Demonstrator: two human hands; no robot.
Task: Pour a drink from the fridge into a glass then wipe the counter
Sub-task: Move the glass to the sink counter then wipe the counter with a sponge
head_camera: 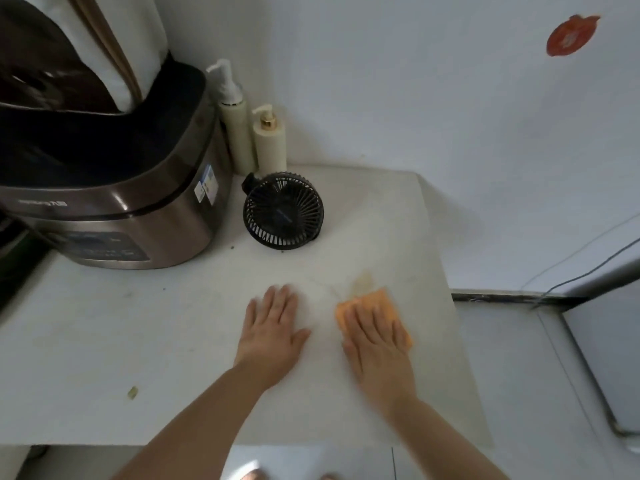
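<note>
An orange cloth [370, 301] lies flat on the white counter [138, 341], pressed down under my right hand [377, 344], whose fingers are spread over it. A faint yellowish stain [363, 282] marks the counter just beyond the cloth's far edge. My left hand [273, 327] rests palm down on the counter to the left of the cloth, fingers apart and holding nothing. No glass, drink or fridge interior shows in this view.
A brown rice cooker [114, 209] with its lid up fills the back left. A small black fan [284, 211] and two cream pump bottles [254, 133] stand near the wall. A small green scrap [132, 392] lies front left. The counter's right edge [460, 323] drops to the floor.
</note>
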